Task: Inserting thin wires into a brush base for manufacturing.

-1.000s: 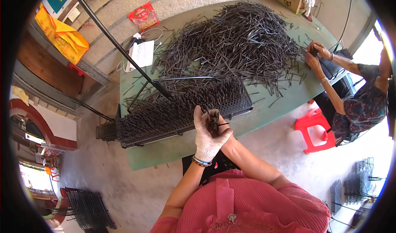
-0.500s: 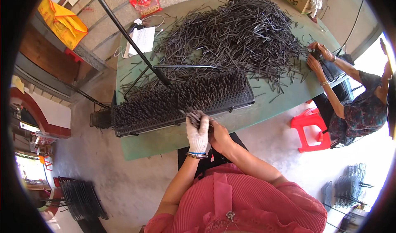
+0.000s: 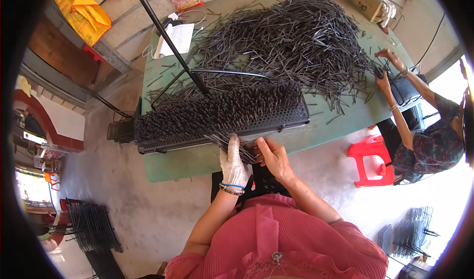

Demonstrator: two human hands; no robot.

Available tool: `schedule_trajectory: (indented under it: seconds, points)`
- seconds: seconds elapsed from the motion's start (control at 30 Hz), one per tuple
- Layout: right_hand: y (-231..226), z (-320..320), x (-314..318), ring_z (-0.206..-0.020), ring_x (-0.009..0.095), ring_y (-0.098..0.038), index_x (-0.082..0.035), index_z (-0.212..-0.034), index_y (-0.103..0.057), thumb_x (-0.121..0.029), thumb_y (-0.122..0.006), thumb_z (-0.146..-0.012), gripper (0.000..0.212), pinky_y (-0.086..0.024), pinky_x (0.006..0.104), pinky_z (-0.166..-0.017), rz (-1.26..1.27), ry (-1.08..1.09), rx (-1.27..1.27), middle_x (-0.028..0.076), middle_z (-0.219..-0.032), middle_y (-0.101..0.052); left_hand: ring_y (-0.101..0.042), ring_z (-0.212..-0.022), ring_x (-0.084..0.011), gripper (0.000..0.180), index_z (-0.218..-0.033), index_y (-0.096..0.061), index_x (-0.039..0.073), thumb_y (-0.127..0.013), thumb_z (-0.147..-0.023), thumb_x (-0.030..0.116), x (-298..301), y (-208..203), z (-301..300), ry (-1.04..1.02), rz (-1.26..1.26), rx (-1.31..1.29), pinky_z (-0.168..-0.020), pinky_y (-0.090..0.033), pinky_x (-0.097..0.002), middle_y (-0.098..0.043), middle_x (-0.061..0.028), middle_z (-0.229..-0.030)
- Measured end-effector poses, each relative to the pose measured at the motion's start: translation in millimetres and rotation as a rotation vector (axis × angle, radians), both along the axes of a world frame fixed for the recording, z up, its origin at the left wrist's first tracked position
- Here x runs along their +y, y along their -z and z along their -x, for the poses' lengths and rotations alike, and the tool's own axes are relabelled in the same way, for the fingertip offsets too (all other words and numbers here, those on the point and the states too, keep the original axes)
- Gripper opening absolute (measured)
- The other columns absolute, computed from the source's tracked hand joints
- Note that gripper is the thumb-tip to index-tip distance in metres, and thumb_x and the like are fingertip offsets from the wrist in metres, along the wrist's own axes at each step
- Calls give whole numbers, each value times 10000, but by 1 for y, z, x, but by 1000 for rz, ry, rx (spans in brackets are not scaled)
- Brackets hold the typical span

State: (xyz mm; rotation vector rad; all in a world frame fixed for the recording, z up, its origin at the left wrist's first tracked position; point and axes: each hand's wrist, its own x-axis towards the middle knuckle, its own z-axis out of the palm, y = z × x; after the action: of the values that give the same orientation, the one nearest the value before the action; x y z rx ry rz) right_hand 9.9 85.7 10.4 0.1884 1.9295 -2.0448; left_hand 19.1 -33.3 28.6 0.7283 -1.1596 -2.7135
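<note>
My left hand, in a white glove, grips a bundle of thin dark sticks. The bundle lies slantwise across its fingers, with the upper ends close to the front edge of a long black perforated rack. My bare right hand is at the lower right end of the bundle; its fingers curl against the stick ends and its thumb points up. Many dark sticks stand packed upright in the rack's holes. Bare holes show along its front and right end.
Behind the rack a big heap of loose sticks covers the green table. A black metal bar rises over the rack. On the right a co-worker's hands handle sticks at another rack, near a red stool.
My right hand has opened its thumb and shifted slightly right. The bundle now tilts and shows more of its length. At the right, the co-worker's hands have moved apart.
</note>
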Motion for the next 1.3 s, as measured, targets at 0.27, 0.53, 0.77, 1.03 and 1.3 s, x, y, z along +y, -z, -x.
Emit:
schedule_trajectory:
  seconds: [0.27, 0.53, 0.77, 1.03, 1.3]
  points:
    - [-5, 2, 12, -582, 113, -590, 31, -1024, -586, -285, -541, -988, 322, -445, 233, -477, 10, 241, 137, 72, -814, -645, -621, -755, -170, 252, -1068, -507, 65, -600, -941, 261, 7, 19, -5, 101, 115, 62, -665, -546, -346, -602, -61, -874]
    - [-14, 14, 39, -786, 156, -638, 43, -1019, -626, -185, -582, -967, 238, -537, 303, -742, 301, 91, 207, 92, -940, -652, -601, -676, -137, 228, -1047, -530, 74, -633, -921, 233, 14, -3, -1, 130, -85, -38, -610, -555, -317, -594, -35, -846]
    - [-12, 11, 44, -802, 143, -643, 46, -1059, -635, -116, -585, -958, 198, -531, 276, -733, 239, 213, 331, 82, -932, -664, -604, -678, -125, 193, -1032, -553, 68, -632, -919, 201, 8, 5, -3, 307, -82, -131, -610, -542, -288, -596, -20, -836]
    - [-40, 92, 69, -735, 128, -621, 14, -1086, -637, -30, -618, -892, 199, -494, 252, -661, -495, 147, 832, 87, -853, -626, -606, -757, -131, 286, -1155, -556, 7, -571, -884, 99, 7, 6, 4, 656, -103, -76, -636, -517, -270, -620, -60, -956]
    - [-18, 112, 60, -718, 295, -610, 7, -1059, -635, -67, -622, -888, 186, -492, 346, -646, -689, -10, 1019, 123, -876, -603, -629, -803, -141, 256, -1126, -576, 9, -590, -889, 106, -2, 37, 3, 659, -114, -126, -685, -550, -279, -639, -59, -951]
